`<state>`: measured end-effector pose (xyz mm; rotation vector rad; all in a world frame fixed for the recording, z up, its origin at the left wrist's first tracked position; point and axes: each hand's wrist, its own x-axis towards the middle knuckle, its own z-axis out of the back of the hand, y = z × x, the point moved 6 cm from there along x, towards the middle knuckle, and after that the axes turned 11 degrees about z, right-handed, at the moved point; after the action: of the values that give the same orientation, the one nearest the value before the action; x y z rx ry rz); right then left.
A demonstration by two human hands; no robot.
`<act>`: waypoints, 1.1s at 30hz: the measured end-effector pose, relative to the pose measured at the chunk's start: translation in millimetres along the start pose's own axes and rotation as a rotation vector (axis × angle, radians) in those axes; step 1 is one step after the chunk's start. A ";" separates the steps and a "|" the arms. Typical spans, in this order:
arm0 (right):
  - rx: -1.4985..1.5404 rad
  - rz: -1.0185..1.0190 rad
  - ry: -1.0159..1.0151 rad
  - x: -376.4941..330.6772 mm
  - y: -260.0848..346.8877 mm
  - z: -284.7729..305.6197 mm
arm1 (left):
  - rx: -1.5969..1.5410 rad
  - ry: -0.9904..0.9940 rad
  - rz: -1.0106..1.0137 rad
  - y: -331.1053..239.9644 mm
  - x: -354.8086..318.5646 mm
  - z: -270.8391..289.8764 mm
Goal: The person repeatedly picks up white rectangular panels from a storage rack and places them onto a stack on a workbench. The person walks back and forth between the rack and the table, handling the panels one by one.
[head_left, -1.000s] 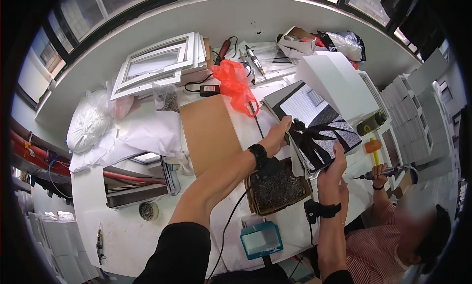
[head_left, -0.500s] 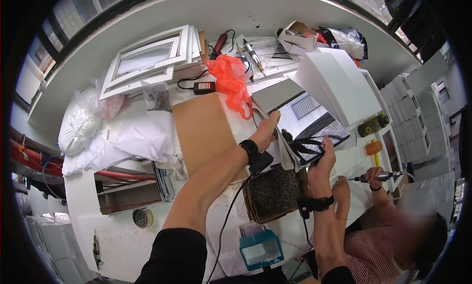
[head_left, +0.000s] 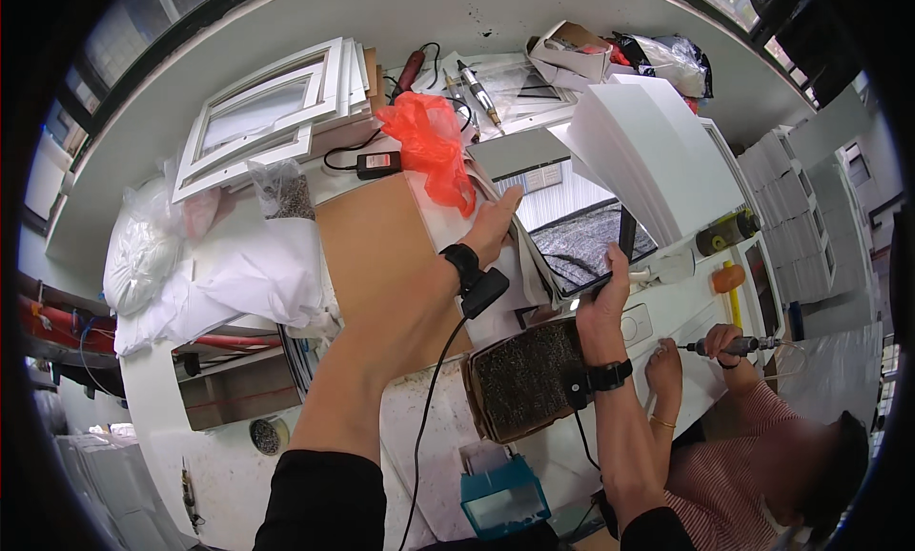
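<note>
Black-framed panel [head_left: 593, 248] between both hands

Right hand [head_left: 602, 308] is gripping a framed panel [head_left: 593, 247]: thin black frame, dark glossy face showing grey marbled streaks. Left hand [head_left: 492, 229] is pressing on white sheets [head_left: 448, 229], looking like matt paper. Brown board [head_left: 381, 265] beside it is reading as matt cardboard, smooth. Dark mat [head_left: 524, 375] in a cardboard tray is looking rough and bristly. Orange bag [head_left: 431, 146] is showing thin crinkled glossy plastic. Stacked white frames [head_left: 272, 112] are looking smooth, semi-gloss.
</note>
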<state>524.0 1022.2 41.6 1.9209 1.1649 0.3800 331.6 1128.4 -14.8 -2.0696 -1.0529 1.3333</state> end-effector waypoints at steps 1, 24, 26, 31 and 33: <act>-0.020 0.012 -0.019 -1.8 -2.9 -3.4 | -0.023 -0.014 -0.007 -4.4 0.7 2.9; -0.881 -0.170 0.369 57.9 63.6 79.4 | 0.223 -0.184 -0.090 17.1 45.7 52.6; -1.003 -0.100 0.394 70.0 58.7 98.7 | 0.300 -0.194 -0.099 19.4 46.5 43.8; -1.244 -0.036 0.564 82.5 28.0 99.8 | 0.318 -0.134 -0.103 16.7 44.8 45.1; -1.250 -0.087 0.635 84.3 20.2 97.6 | 0.333 -0.129 0.004 10.2 38.4 44.4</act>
<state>640.5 1039.6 -14.7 0.6448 0.9620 1.3498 304.2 1151.8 -62.2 -1.7613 -0.8112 1.5443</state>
